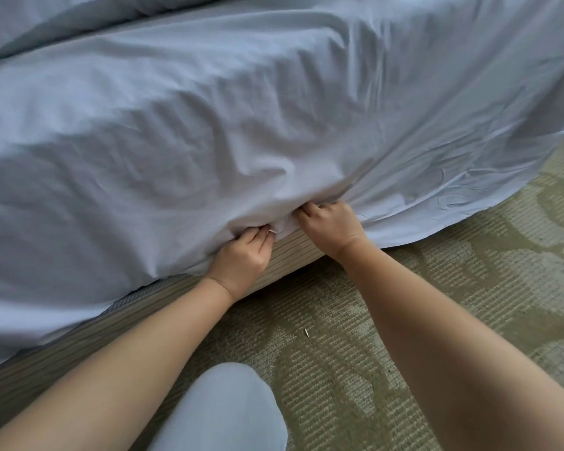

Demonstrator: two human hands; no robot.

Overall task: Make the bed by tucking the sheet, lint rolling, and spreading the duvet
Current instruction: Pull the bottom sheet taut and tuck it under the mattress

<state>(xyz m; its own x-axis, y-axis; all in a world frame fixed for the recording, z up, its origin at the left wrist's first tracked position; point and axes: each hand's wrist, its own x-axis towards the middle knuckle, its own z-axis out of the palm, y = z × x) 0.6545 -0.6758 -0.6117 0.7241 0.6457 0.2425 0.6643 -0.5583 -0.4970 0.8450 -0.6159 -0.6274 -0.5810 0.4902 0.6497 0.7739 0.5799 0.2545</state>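
Note:
A pale blue sheet covers the mattress and hangs wrinkled over its near side. My left hand grips a bunched fold of the sheet at its lower edge, fingers curled into the cloth. My right hand is just to the right, fingers pushed into the same bunch where the sheet meets the ribbed beige bed base. The fingertips of both hands are hidden in the fabric. A duvet of the same colour lies heaped at the far upper left of the bed.
To the right the sheet's loose edge hangs down to the green patterned carpet. My knee in pale trousers is at the bottom centre. Small bits of lint lie on the carpet.

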